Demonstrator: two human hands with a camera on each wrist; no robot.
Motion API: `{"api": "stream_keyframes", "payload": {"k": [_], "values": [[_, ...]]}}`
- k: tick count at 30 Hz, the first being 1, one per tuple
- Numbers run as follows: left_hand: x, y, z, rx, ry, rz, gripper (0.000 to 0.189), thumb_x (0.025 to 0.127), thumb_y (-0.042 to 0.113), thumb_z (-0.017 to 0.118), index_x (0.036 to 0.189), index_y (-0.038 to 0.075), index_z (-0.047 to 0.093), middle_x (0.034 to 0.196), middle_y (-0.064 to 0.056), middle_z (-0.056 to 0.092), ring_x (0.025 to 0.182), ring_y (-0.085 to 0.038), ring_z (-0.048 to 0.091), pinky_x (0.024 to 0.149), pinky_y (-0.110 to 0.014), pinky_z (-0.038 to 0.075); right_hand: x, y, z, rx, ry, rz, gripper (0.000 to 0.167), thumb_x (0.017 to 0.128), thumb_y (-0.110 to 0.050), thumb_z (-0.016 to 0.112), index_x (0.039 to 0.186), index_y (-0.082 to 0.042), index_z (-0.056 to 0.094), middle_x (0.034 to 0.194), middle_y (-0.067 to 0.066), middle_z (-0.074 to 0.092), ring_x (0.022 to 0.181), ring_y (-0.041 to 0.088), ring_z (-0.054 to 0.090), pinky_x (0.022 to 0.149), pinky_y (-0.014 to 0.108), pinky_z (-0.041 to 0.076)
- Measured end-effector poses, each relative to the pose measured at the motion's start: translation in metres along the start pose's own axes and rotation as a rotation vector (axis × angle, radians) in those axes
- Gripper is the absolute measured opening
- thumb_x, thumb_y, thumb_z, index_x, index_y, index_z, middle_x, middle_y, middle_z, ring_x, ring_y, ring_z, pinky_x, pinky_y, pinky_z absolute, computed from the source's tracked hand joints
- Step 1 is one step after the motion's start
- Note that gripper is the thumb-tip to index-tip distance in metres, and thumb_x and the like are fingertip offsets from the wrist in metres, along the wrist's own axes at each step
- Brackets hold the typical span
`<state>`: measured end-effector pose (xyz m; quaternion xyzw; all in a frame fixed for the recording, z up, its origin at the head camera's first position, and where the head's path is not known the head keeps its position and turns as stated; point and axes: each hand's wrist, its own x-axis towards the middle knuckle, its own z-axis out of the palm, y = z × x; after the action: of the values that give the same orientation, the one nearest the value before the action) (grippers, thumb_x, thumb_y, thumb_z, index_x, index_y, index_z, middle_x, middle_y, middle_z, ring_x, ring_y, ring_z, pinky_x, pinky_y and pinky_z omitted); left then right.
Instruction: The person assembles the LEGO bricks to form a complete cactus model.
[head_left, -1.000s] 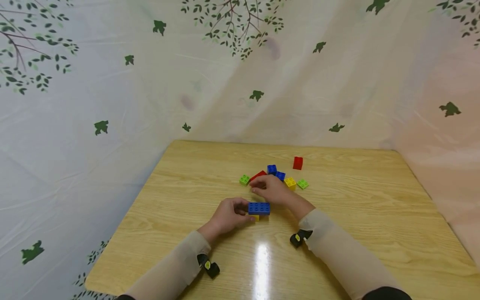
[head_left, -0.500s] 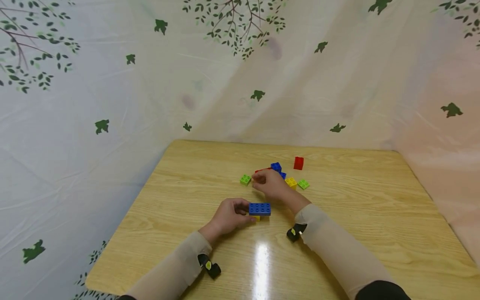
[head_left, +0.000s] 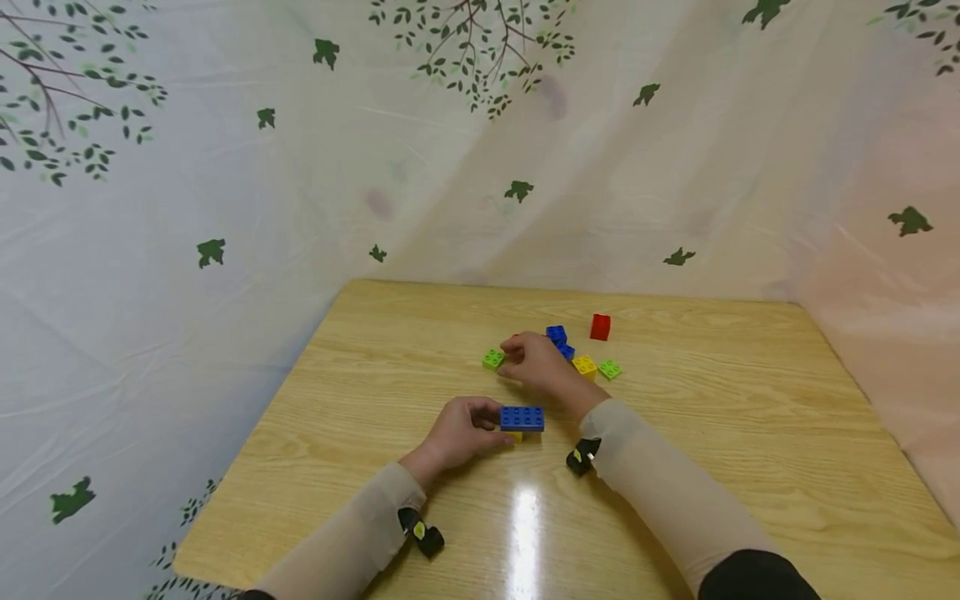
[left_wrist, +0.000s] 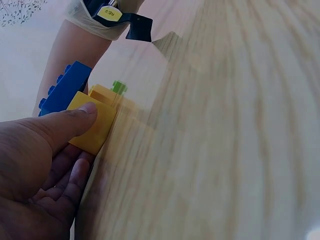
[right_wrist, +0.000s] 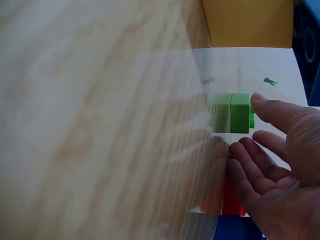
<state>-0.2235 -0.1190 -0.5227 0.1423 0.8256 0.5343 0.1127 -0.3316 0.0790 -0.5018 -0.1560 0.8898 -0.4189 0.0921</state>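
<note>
In the head view my left hand [head_left: 457,435] pinches a yellow toy building brick [head_left: 514,436] between thumb and fingers. A longer blue brick [head_left: 522,418] is stacked on it, studs up, overhanging to the right. The left wrist view shows the thumb flat on the yellow brick [left_wrist: 95,127]. Farther back, my right hand [head_left: 534,362] reaches over the loose bricks with its fingers loosely bent and apart from the thumb. Its thumb tip is right by a small green brick [right_wrist: 240,112] in the right wrist view. A red brick [right_wrist: 231,195] lies behind its fingers, mostly hidden from the head view.
Two blue bricks [head_left: 556,334], a yellow brick [head_left: 584,367] and another green brick [head_left: 610,369] lie right of the right hand. A red brick [head_left: 600,327] stands farther back. The wooden table [head_left: 360,358] meets a leaf-printed curtain [head_left: 442,208] behind.
My right hand has shifted away from me and toward the left green brick. The red brick beside it has moved back, and the rear blue brick slightly right. My left hand keeps its hold.
</note>
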Motion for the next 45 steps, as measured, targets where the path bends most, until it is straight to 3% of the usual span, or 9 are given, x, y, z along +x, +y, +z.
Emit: {"api": "stream_keyframes", "payload": {"k": [21,30,45], "values": [[0.002,-0.002,0.002,-0.03,0.0,0.018,0.031,0.081,0.018,0.093,0.107,0.01,0.078,0.095,0.004,0.076,0.085,-0.013,0.071,0.072,-0.024,0.059,0.014,-0.009,0.005,-0.105,0.005,0.055,0.048,0.086,-0.031,0.09,0.127,-0.012,0.073,0.112,-0.002,0.064,0.102,0.018,0.062,0.096,0.038,0.055],[0.002,0.0,0.002,0.004,0.006,0.006,0.03,0.082,0.019,0.092,0.107,0.011,0.078,0.097,0.005,0.076,0.086,-0.012,0.07,0.074,-0.024,0.058,0.016,-0.008,0.006,-0.173,0.006,0.014,0.046,0.087,-0.031,0.089,0.125,-0.01,0.073,0.112,0.0,0.065,0.102,0.018,0.062,0.096,0.039,0.055],[0.001,-0.002,0.002,0.004,0.016,0.01,0.032,0.081,0.017,0.093,0.108,0.008,0.078,0.098,0.003,0.076,0.086,-0.011,0.071,0.073,-0.025,0.059,0.001,-0.004,-0.007,-0.107,-0.013,-0.057,0.042,0.09,-0.028,0.086,0.127,-0.013,0.074,0.111,-0.001,0.068,0.101,0.018,0.064,0.091,0.038,0.057]]}}
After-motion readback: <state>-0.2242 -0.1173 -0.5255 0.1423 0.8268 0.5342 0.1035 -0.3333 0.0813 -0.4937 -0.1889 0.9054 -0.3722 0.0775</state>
